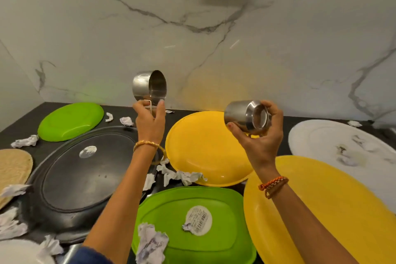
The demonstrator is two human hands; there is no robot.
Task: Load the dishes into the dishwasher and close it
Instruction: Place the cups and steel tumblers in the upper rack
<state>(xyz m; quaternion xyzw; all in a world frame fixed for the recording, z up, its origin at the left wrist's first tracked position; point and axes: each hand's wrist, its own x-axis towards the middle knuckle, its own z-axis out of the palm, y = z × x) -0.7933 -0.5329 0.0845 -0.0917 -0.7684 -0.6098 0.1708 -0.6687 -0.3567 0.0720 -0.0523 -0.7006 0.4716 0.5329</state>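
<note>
Dishes cover the black table (12, 126) and none looks loaded: no dishwasher is in view, so the job seems near its start. The left hand (150, 122) holds up a steel measuring cup (150, 85), fingers (161, 106) curled round its wire handle, mouth tipped to the right. The right hand (260, 135) grips a smaller steel cup (246, 115) on its side, thumb and fingers wrapped about its body. Both cups are lifted well clear of the table, in front of the marble wall (192, 28).

Left lying below: a green plate (70, 121) at the far left, a large black oval tray (85, 178), a yellow plate (205, 148) in the middle, a second yellow plate (332, 210) near right, a green tray (192, 221) nearest, and a white marbled plate (342, 146) far right. Crumpled paper scraps (171, 176) lie scattered between and on them, and probably need clearing before loading.

Room is tight: plates touch or overlap, the near yellow plate lapping over the green tray's right edge. Open space is above the table, where both hands are, so carrying the cups up and away looks easy; setting anything down would be awkward
</note>
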